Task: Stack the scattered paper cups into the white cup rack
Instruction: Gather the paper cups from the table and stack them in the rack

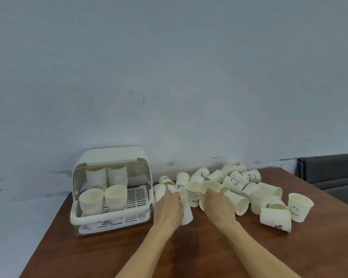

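The white cup rack [76,215] stands at the table's left with its lid raised, holding several stacks of paper cups [115,197]. To its right, many scattered paper cups [235,183] lie on their sides or stand upright. My left hand [170,209] is closed around a paper cup [187,214] that points down toward the table. My right hand [219,207] grips a paper cup [208,187] by the rim, fingers inside its mouth. Both hands sit at the left end of the pile.
The brown wooden table [109,255] ends at a pale wall behind. An upright cup [299,205] and a tipped cup [275,219] lie at the pile's right. A dark seat [327,173] stands beyond the table's far right corner.
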Available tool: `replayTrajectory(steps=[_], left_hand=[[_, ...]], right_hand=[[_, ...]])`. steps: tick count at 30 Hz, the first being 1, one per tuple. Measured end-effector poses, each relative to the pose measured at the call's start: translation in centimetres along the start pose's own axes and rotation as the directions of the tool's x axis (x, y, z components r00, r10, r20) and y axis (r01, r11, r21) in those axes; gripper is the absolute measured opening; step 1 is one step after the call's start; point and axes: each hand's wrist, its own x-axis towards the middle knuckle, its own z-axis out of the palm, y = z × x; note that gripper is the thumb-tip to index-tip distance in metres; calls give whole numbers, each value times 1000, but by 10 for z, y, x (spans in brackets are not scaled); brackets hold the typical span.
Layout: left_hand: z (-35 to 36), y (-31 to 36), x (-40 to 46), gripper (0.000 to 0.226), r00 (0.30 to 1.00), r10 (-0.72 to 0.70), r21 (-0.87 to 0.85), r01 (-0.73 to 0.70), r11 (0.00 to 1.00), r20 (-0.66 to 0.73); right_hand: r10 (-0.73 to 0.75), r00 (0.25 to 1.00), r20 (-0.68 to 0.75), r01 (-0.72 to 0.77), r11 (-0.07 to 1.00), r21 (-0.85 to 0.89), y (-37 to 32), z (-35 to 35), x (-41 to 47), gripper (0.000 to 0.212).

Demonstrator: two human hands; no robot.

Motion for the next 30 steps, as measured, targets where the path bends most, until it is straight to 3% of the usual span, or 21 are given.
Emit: replayTrajectory(steps=[10,19,25,30], left_hand=[[-56,-70,-8,25,985,-94,-25,91,996,-146],[-111,-136,-12,22,883,-151,-10,163,987,-444],[-136,-162,-12,22,827,-207,-86,190,978,-523],[-143,-179,-17,22,812,-228,-50,239,970,-537]], right_hand=[[-175,985,10,173,980,99,-104,-1,-3,9],[-347,934,-82,355,926,125,-192,5,-3,18],[-391,916,-90,401,882,249,-225,6,-3,18],[-416,909,10,400,881,254,-236,22,4,19]])
